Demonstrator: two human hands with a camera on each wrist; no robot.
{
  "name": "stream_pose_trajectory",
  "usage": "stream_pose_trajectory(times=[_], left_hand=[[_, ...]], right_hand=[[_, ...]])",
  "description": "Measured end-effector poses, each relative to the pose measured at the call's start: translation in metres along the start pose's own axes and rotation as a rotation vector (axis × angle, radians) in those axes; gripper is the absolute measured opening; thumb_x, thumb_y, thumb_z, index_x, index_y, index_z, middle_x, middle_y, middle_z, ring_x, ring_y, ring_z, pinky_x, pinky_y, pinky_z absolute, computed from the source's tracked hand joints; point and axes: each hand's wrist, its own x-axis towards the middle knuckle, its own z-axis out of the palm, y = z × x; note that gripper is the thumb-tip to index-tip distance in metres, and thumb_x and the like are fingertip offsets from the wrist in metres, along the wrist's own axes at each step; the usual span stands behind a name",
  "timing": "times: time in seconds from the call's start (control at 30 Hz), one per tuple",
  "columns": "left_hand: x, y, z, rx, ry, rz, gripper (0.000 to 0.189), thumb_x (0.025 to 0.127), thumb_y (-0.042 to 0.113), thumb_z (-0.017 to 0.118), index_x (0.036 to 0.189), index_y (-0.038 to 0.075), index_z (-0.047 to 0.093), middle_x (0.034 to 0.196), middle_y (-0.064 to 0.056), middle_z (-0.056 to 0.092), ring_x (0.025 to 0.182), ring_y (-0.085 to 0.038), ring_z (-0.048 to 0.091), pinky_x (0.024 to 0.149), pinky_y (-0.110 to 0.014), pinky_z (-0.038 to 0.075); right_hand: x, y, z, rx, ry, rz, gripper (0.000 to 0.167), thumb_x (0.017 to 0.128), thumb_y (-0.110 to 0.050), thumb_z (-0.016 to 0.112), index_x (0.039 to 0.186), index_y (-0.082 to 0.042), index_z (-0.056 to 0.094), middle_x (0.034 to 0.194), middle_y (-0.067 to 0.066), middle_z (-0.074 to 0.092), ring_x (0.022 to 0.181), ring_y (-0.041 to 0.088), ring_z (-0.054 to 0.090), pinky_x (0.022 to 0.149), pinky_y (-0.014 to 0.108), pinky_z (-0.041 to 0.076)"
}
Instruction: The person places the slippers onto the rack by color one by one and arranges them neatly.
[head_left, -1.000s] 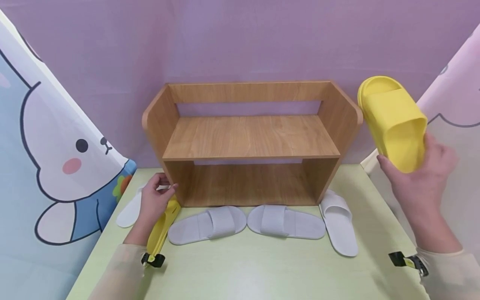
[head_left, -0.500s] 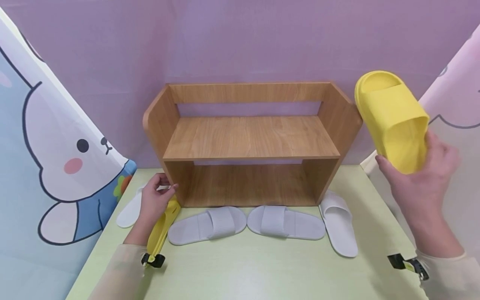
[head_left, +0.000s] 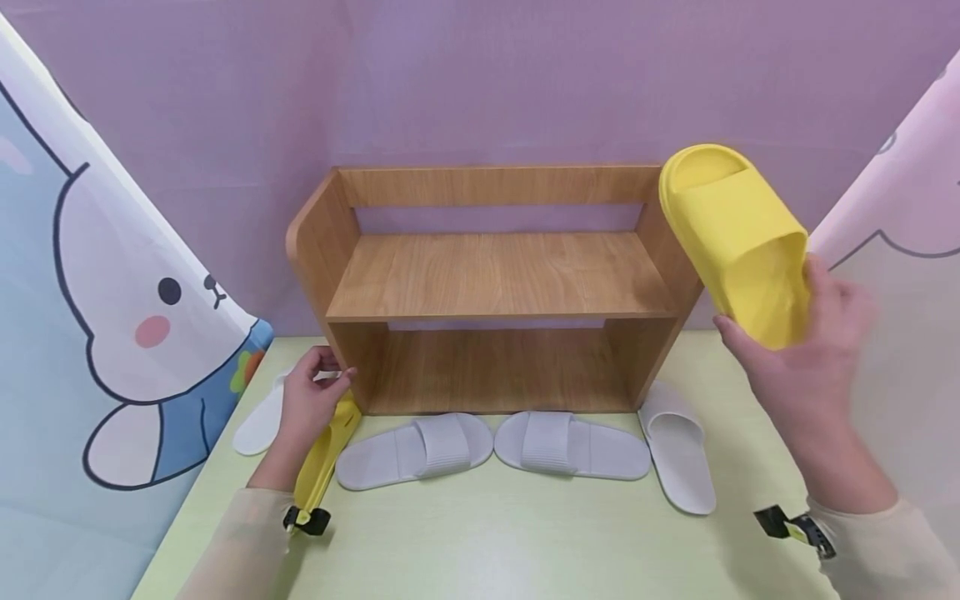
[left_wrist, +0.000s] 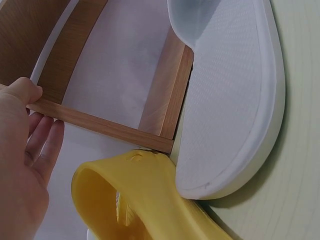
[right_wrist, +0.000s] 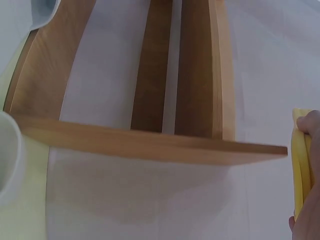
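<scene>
In the head view my right hand point(head_left: 806, 379) grips a yellow slipper point(head_left: 738, 204) by its heel end, raised and tilted in front of the right side of a wooden two-tier shelf point(head_left: 502, 275). The right wrist view catches only the edge of that slipper point(right_wrist: 299, 175). My left hand point(head_left: 306, 400) pinches the front edge of the shelf's left panel between thumb and fingers, seen closer in the left wrist view. Below that hand, a second yellow slipper point(left_wrist: 150, 185) leans by the panel, partly hidden by my forearm in the head view.
Two light grey slippers point(head_left: 375, 458) lie toe to toe before the shelf. A white slipper point(head_left: 258, 425) is at its left, and another pale slipper point(head_left: 684, 471) at its right front corner. Everything stands on a pale green table point(head_left: 510, 542) against a purple backdrop point(head_left: 495, 83).
My right hand has moved left with the yellow slipper, which now overlaps the shelf's right panel. My left hand and the slippers on the table stay put.
</scene>
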Motion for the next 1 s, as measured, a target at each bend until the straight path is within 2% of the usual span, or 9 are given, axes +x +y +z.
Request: stream_pose_trajectory(times=[0.2,0.4,0.53,0.6,0.7,0.87,1.0], left_hand=[[0.001,0.000,0.001,-0.004,0.008,-0.011,0.036,0.104,0.021,0.080,0.135,0.011,0.064,0.122,-0.008,0.067,0.117,-0.023,0.063,0.089,-0.011,0.055],[0.002,-0.003,0.003,0.006,0.016,-0.009,0.037,0.104,0.022,0.080,0.135,0.012,0.063,0.123,-0.007,0.067,0.117,-0.023,0.063,0.089,-0.011,0.055],[0.003,-0.003,0.004,0.013,0.018,-0.012,0.037,0.104,0.022,0.080,0.136,0.013,0.063,0.124,-0.006,0.067,0.118,-0.023,0.063,0.090,-0.012,0.055],[0.003,-0.003,0.004,0.012,0.015,-0.014,0.037,0.104,0.022,0.080,0.137,0.014,0.063,0.124,-0.005,0.067,0.119,-0.022,0.063,0.091,-0.012,0.055],[0.003,-0.003,0.005,0.008,0.012,-0.020,0.037,0.104,0.022,0.080,0.137,0.015,0.063,0.124,-0.004,0.067,0.119,-0.022,0.063,0.091,-0.012,0.055],[0.003,-0.004,0.004,0.011,0.012,-0.020,0.038,0.104,0.023,0.080,0.137,0.014,0.063,0.125,-0.005,0.067,0.119,-0.022,0.063,0.091,-0.012,0.055],[0.004,-0.005,0.004,0.009,0.012,-0.021,0.038,0.104,0.023,0.080,0.137,0.014,0.063,0.125,-0.005,0.067,0.119,-0.022,0.063,0.091,-0.012,0.055]], right_hand=[[0.001,-0.002,0.015,0.047,-0.021,-0.048,0.104,0.069,-0.008,0.100,0.163,-0.020,0.056,0.137,-0.027,0.034,0.135,-0.001,0.030,0.102,0.016,0.035],[0.001,-0.006,0.029,0.068,-0.041,-0.059,0.107,0.066,-0.004,0.100,0.163,-0.016,0.056,0.139,-0.015,0.041,0.133,-0.002,0.029,0.100,0.015,0.034],[0.001,-0.012,0.038,0.074,-0.036,-0.074,0.104,0.066,-0.002,0.099,0.161,-0.012,0.057,0.138,0.003,0.049,0.132,-0.002,0.029,0.099,0.016,0.034],[0.000,-0.015,0.041,0.078,-0.025,-0.092,0.102,0.066,-0.003,0.099,0.159,-0.010,0.057,0.137,0.017,0.052,0.132,0.000,0.030,0.099,0.018,0.034],[-0.001,-0.018,0.046,0.077,-0.029,-0.124,0.102,0.066,-0.006,0.099,0.159,-0.008,0.057,0.138,0.032,0.051,0.133,0.009,0.036,0.100,0.023,0.034],[-0.004,-0.020,0.053,0.088,-0.064,-0.157,0.104,0.067,-0.010,0.100,0.161,-0.008,0.056,0.135,0.035,0.050,0.129,0.036,0.045,0.099,0.032,0.037],[-0.005,-0.025,0.060,0.080,-0.079,-0.156,0.101,0.071,-0.013,0.100,0.161,-0.006,0.055,0.130,0.036,0.050,0.123,0.045,0.045,0.097,0.044,0.038]])
